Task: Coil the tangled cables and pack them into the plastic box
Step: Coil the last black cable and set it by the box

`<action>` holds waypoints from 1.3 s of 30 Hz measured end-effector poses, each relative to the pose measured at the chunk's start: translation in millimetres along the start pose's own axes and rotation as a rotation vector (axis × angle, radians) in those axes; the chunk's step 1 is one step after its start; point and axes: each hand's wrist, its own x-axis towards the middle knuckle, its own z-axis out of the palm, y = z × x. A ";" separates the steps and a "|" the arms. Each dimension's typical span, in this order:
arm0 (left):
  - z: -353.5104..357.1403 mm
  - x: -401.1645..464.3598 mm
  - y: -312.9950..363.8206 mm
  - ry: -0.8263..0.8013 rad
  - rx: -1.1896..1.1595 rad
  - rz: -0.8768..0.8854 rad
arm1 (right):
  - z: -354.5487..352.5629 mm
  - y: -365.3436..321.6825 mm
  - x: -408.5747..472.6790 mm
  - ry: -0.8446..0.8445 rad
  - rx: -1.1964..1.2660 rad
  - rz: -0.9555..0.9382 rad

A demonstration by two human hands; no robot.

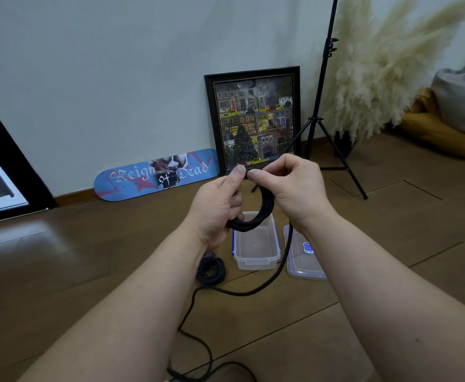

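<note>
At frame centre the left hand [216,205] grips a half-wound black cable [256,216] while the right hand [286,183] pinches its top — a long tail trails lower down. The box [256,257] below holds nothing; another coil [211,270] waits lower left.

pale wall [115,64], wooden floor [363,271], skateboard deck [154,176], framed picture [254,119], black tripod [322,106], pampas grass [377,73]
</note>
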 end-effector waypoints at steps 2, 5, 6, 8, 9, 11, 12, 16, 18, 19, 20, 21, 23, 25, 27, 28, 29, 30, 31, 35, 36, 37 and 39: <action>0.4 0.4 -0.8 0.019 0.014 0.005 | 0.1 0.4 0.0 -0.004 0.025 0.012; 2.2 0.2 -0.6 0.066 -0.028 0.028 | 0.7 1.0 -2.0 -0.056 0.098 0.015; 2.4 0.2 0.2 0.084 -0.059 0.030 | 0.9 1.5 -2.1 -0.066 0.145 0.033; 2.9 0.3 2.7 0.115 -0.126 0.046 | 1.9 3.9 -2.6 -0.086 0.231 0.095; 3.4 1.1 4.1 0.130 -0.158 0.057 | 3.1 5.3 -3.7 -0.108 0.262 0.139; 4.6 2.8 6.3 0.168 -0.216 0.075 | 7.1 7.0 -8.8 -0.166 0.264 0.214; 5.8 3.3 6.5 0.186 -0.235 0.084 | 9.7 7.3 -12.2 -0.189 0.234 0.231; 9.1 3.7 -0.7 0.234 -0.164 0.130 | 17.0 7.1 -19.8 -0.172 0.019 0.136; 8.8 3.7 -5.2 0.251 -0.069 0.159 | 16.5 9.6 -18.2 -0.180 -0.152 0.085; 7.7 4.7 -7.5 0.257 -0.020 0.170 | 15.8 10.8 -16.6 -0.200 -0.235 0.067; 6.3 5.3 -9.1 0.260 0.023 0.179 | 15.0 11.9 -15.0 -0.220 -0.302 0.051; 4.6 5.9 -10.2 0.260 0.062 0.186 | 14.1 12.2 -13.4 -0.229 -0.347 0.034; 0.2 6.8 -11.0 0.247 0.152 0.191 | 11.2 11.3 -10.5 -0.229 -0.390 0.004; -4.3 6.1 -9.1 0.242 0.245 0.181 | 7.9 9.4 -9.3 -0.245 -0.409 -0.030; -7.7 4.9 -5.5 0.232 0.226 0.145 | 4.8 9.3 -9.2 -0.296 -0.424 -0.066; -8.5 4.3 -3.7 0.213 0.173 0.111 | 2.9 10.2 -8.8 -0.324 -0.434 -0.081; -7.9 3.2 -1.9 0.186 0.110 0.072 | 1.1 11.6 -7.6 -0.343 -0.443 -0.095; -7.0 1.5 -0.3 0.159 0.056 0.039 | -0.7 12.7 -6.1 -0.353 -0.447 -0.109; -6.2 0.2 1.2 0.137 0.019 0.015 | -1.7 13.8 -4.7 -0.356 -0.443 -0.125; -3.5 -2.3 7.3 0.091 -0.069 -0.036 | -0.9 19.4 -3.4 -0.334 -0.408 -0.170; -2.3 -2.5 8.7 0.089 -0.095 -0.058 | -0.8 20.6 -3.3 -0.325 -0.402 -0.173; -1.4 -2.3 9.7 0.102 -0.106 -0.076 | -0.7 21.4 -3.3 -0.321 -0.394 -0.169; 0.6 -1.5 9.6 0.143 -0.076 -0.086 | 0.3 22.7 -4.1 -0.323 -0.380 -0.153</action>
